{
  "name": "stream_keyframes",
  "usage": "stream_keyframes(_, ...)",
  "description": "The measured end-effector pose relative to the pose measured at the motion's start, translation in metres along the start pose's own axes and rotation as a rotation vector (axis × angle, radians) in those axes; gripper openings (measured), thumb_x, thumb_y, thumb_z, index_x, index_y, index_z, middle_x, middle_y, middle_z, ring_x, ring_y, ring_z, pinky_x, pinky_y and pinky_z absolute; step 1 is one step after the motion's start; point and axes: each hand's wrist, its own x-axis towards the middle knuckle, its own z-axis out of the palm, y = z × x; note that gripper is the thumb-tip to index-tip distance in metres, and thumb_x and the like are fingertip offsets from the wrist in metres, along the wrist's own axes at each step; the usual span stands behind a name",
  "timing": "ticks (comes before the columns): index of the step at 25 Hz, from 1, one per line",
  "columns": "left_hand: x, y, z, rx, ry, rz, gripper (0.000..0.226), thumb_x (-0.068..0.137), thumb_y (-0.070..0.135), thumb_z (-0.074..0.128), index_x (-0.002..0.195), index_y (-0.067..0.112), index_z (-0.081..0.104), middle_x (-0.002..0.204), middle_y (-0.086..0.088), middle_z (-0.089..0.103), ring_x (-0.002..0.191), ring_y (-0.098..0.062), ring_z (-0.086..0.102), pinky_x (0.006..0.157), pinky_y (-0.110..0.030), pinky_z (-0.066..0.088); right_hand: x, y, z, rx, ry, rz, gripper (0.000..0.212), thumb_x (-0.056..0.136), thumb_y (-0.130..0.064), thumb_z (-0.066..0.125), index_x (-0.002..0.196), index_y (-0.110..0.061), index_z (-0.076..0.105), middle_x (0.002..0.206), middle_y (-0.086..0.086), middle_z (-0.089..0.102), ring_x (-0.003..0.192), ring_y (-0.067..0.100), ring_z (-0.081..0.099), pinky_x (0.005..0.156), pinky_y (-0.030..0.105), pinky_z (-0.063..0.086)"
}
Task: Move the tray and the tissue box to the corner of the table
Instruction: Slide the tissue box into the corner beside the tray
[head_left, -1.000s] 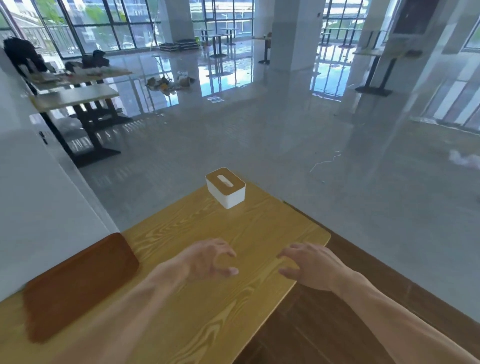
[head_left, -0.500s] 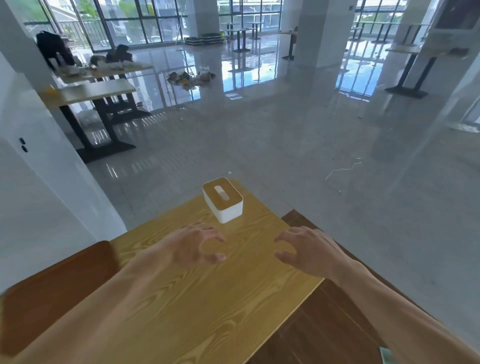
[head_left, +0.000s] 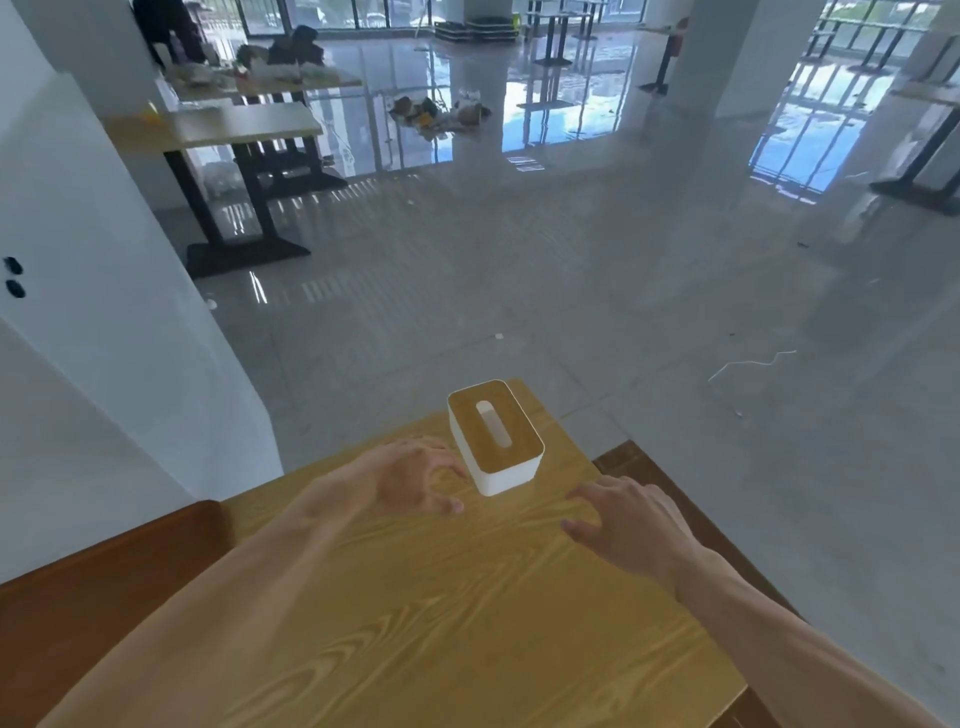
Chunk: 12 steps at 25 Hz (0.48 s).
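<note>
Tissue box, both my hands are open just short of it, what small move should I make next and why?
Probably ease both hands forward and close them on the sides of the tissue box. The left hand is curled open near its left side, the right hand spread open short of its right side, and neither touches it yet. It stands upright near the table's far corner.
</note>
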Motion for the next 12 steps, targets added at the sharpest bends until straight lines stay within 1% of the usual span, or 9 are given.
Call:
stream_keyframes(3, 0.038, -0.027, -0.005, 0.034, -0.045, -0.038, 0.058, 0.085, 0.055, 0.067, 0.137, 0.033, 0.054, 0.147, 0.007, 0.049, 0.138, -0.018, 0.04, 0.115, -0.05, 0.031, 0.042, -0.001, 0.01, 0.007, -0.038, 0.044, 0.052, 0.093, -0.063, 0.047, 0.135, -0.034, 0.056, 0.134, -0.008, 0.063, 0.122, 0.016, 0.058, 0.1, 0.041, 0.044)
stream_keyframes(7, 0.091, -0.058, -0.019, 0.128, -0.133, -0.098, 0.07, 0.081, 0.052, 0.071, 0.143, 0.034, 0.046, 0.154, 0.003, 0.042, 0.144, -0.023, 0.034, 0.118, -0.053, 0.025, 0.094, 0.002, 0.024, 0.013, -0.119, 0.124, 0.061, 0.09, -0.069, 0.047, 0.14, -0.034, 0.05, 0.14, -0.007, 0.059, 0.126, 0.019, 0.055, 0.099, 0.042, 0.043)
stream_keyframes(9, 0.118, -0.068, -0.028, 0.214, -0.155, -0.102, 0.077, 0.08, 0.049, 0.073, 0.148, 0.036, 0.039, 0.159, 0.001, 0.036, 0.148, -0.024, 0.027, 0.12, -0.052, 0.021, 0.121, 0.004, 0.028, 0.033, -0.126, 0.191, 0.072, 0.087, -0.073, 0.048, 0.145, -0.031, 0.044, 0.144, -0.003, 0.055, 0.131, 0.023, 0.05, 0.101, 0.045, 0.042)
stream_keyframes(12, 0.157, -0.071, -0.037, 0.358, -0.186, -0.07, 0.093, 0.076, 0.049, 0.074, 0.153, 0.041, 0.024, 0.164, 0.004, 0.025, 0.152, -0.022, 0.015, 0.122, -0.053, 0.015, 0.148, -0.002, 0.038, 0.11, -0.092, 0.262, 0.094, 0.077, -0.082, 0.05, 0.151, -0.027, 0.031, 0.151, 0.002, 0.047, 0.136, 0.029, 0.043, 0.104, 0.05, 0.04)
